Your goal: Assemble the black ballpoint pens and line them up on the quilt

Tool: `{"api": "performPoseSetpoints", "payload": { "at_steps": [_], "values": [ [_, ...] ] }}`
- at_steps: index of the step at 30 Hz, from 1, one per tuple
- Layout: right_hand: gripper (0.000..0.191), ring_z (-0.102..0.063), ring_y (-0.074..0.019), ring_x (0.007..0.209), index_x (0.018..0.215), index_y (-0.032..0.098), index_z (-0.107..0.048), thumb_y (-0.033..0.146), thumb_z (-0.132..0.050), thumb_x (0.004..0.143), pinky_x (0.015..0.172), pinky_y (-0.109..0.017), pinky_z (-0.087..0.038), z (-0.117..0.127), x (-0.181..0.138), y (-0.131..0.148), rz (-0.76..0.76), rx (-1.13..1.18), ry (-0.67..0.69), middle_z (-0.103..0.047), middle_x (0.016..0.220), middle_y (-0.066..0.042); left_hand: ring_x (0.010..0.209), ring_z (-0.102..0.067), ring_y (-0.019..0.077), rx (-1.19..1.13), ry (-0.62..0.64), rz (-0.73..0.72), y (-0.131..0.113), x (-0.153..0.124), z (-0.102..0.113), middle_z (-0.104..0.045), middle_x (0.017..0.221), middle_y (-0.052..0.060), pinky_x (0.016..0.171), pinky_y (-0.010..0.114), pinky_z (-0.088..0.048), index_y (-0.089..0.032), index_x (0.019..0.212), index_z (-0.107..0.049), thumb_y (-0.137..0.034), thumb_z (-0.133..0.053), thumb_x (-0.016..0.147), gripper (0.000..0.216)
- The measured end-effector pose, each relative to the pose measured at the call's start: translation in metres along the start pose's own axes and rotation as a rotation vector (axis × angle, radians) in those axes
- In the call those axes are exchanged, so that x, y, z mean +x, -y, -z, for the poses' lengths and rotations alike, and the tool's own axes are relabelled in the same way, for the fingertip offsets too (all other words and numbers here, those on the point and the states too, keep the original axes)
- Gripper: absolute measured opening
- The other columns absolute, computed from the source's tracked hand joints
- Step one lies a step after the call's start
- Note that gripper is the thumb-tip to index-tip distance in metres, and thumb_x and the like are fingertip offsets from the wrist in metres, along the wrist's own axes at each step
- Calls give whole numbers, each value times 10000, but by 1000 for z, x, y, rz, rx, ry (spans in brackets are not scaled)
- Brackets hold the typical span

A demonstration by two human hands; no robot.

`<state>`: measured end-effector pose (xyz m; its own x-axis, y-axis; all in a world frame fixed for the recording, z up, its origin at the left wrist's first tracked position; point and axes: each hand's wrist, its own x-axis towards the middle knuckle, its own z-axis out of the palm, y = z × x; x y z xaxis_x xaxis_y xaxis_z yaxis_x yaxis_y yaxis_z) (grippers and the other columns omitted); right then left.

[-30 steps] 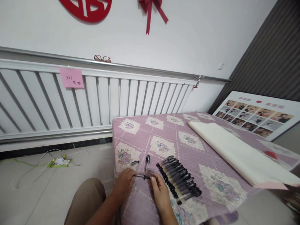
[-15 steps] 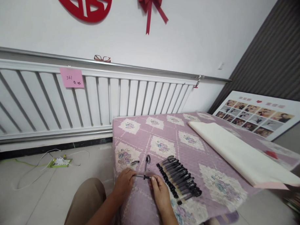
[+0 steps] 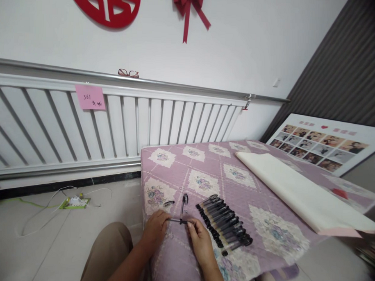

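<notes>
My left hand (image 3: 155, 230) pinches the left end of a slim dark pen (image 3: 175, 220) near the bed's front left corner. My right hand (image 3: 200, 239) has its thumb and fingers closed on the pen's black right end. Both ends are partly hidden by my fingers. Just beyond it, a capped pen (image 3: 183, 205) lies pointing away from me, its lower end by the held pen. A loose black pen cap (image 3: 169, 204) rests to the left. Right of my right hand, several black gel pens (image 3: 224, 223) lie side by side in a row.
The bed (image 3: 202, 161) has a purple flowered cover. A large pale sheet (image 3: 299, 189) lies on its right, before a photo board (image 3: 319, 143). A radiator (image 3: 157, 119) runs along the wall. A power strip (image 3: 76, 202) with cables is on the floor.
</notes>
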<state>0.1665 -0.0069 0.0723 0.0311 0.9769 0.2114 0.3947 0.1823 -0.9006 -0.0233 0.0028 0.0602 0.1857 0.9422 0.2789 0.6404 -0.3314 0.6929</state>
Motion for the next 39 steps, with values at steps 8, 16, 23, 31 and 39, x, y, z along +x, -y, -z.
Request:
{"api": "performPoseSetpoints", "payload": {
  "at_steps": [8,16,23,31,39],
  "values": [
    [316,-585,-180,652,846,182,-644,456,-489,827,618,-268,-468,-1,1,-15,-76,68,-62,-647,707,-25,937,-541,185,-36,-28,25,0,1,-1,-622,949,29,862,319,-398,-214,949,-611,-163,-483,790,210],
    [320,-582,-194,668,785,194,-645,473,-494,824,640,-282,-470,1,1,-3,-40,-9,-59,-648,695,-27,898,-532,202,112,88,-21,-11,3,2,-628,923,26,824,333,-381,-241,942,-632,-258,-486,841,178],
    [333,-600,-201,682,810,192,-661,485,-501,811,657,-292,-487,1,1,-1,-46,-8,-72,-668,719,-38,901,-549,208,82,178,-101,-14,13,-9,-634,920,29,821,334,-381,-265,976,-624,-269,-468,853,198],
    [346,-602,-191,634,873,178,-679,476,-532,776,576,-274,-488,-2,4,-9,-92,2,-147,-684,726,-51,897,-575,177,-208,-62,73,-6,26,-19,-635,941,37,815,303,-434,-209,980,-610,-233,-412,862,232],
    [262,-637,-209,742,816,187,-673,343,-464,795,691,-291,-481,-6,48,8,-15,-248,-82,-703,782,-49,880,-584,174,-287,-118,106,-3,25,-17,-650,933,38,796,296,-450,-206,966,-621,-272,-393,875,254]
  ]
}}
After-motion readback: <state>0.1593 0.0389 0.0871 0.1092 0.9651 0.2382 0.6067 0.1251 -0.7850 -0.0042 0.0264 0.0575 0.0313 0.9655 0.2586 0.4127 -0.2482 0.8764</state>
